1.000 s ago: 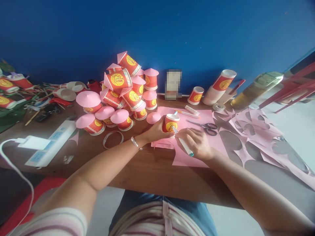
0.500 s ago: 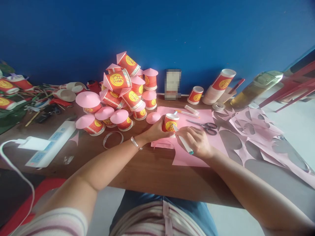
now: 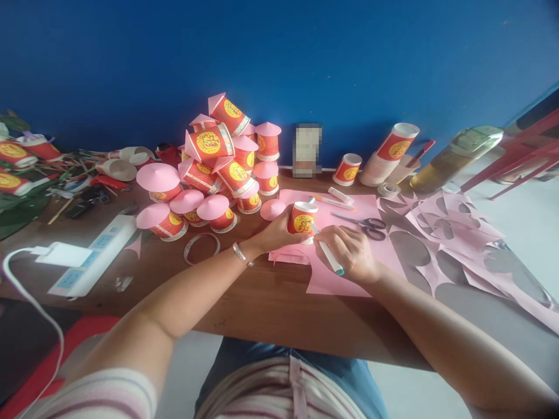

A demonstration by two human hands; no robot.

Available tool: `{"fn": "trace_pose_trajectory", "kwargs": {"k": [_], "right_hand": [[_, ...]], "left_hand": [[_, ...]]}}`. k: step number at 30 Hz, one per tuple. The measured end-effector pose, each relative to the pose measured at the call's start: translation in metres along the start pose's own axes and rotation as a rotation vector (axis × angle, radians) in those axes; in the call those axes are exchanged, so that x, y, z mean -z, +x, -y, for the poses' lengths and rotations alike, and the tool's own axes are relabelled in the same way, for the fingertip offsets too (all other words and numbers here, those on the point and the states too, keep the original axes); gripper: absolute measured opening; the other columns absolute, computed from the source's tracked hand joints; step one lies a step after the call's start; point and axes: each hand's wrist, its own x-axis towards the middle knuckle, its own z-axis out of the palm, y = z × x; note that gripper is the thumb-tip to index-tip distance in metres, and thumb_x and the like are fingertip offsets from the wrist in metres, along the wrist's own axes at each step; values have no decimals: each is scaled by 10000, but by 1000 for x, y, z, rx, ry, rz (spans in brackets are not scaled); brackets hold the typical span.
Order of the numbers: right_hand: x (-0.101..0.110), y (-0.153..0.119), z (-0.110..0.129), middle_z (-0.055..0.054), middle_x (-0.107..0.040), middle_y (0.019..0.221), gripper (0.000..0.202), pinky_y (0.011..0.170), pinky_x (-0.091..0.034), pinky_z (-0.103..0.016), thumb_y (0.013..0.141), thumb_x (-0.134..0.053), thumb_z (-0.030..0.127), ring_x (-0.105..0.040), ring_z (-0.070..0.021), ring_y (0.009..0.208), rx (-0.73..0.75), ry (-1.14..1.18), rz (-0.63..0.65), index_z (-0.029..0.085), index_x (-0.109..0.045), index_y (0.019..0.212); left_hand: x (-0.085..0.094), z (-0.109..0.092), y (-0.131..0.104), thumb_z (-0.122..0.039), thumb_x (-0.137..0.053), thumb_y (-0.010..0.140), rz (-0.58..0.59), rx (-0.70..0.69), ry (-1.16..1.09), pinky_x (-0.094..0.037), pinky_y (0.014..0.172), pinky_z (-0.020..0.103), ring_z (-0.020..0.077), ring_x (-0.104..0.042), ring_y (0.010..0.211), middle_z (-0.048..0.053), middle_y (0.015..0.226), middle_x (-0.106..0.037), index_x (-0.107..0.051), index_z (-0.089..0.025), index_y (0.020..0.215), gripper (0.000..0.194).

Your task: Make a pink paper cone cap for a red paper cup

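My left hand (image 3: 278,231) is wrapped round the left side of a red paper cup (image 3: 303,223) with a yellow emblem. In my right hand (image 3: 349,249) is a white marker (image 3: 331,258) with a green end, its tip at the cup's right side. Pink paper (image 3: 345,273) lies beneath. Dark scissors (image 3: 367,224) and two more markers (image 3: 341,196) rest on the paper behind my right hand. A pink paper cone (image 3: 273,210) lies just left of the cup.
Red cups with pink cone tops (image 3: 212,142) are piled at the left. A power strip (image 3: 94,256) lies further left. A phone (image 3: 307,150), stacked cups (image 3: 379,166), a bottle (image 3: 456,157) and paper scraps (image 3: 454,227) stand or lie behind and right.
The marker's tip has shifted very slightly on the cup as my right hand moved a little. My left hand keeps its hold. The whole view has shifted slightly.
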Motion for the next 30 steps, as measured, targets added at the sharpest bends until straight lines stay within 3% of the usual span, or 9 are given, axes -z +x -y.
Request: {"fn": "trace_pose_trajectory", "kwargs": {"k": [30], "right_hand": [[-2, 3, 5, -13, -663, 773, 145, 581, -422, -269, 915, -561, 66, -556, -142, 600, 1, -5, 2, 188, -585, 991]], "left_hand": [[0, 0, 1, -285, -813, 739, 10, -7, -73, -557, 815, 339, 225, -622, 1007, 63, 1085, -624, -491, -180, 1194, 567]]}}
